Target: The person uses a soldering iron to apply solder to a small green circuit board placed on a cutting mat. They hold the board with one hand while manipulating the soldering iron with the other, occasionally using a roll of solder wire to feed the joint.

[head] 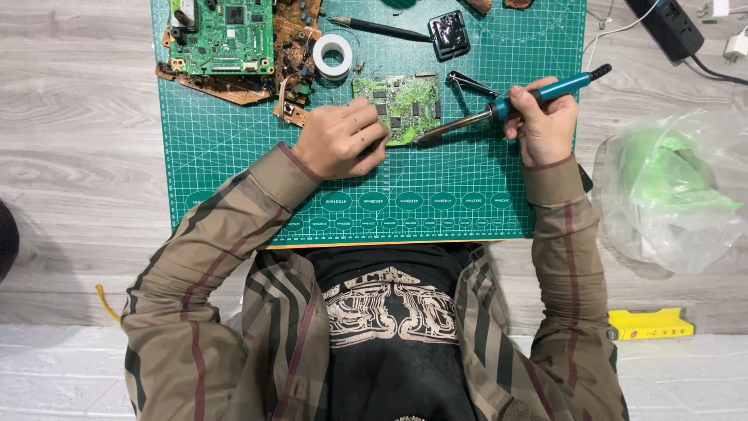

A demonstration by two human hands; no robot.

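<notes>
Soldering: right hand [545, 125] fingers clamped on soldering iron [506, 105], left hand [339, 140] fingers curled pinning small green board [401, 107]; keep tip steady, board flat.

Clear plastic bag [672, 199], crumpled, at right on table [78, 156], just beside green mat edge; pale green contents show through film. Flat yellow box [650, 323], long rectangle with dark end, below bag near table's front edge. Small black shiny pouch [449, 33], squarish, on mat near top. No screens or signs in view.
</notes>
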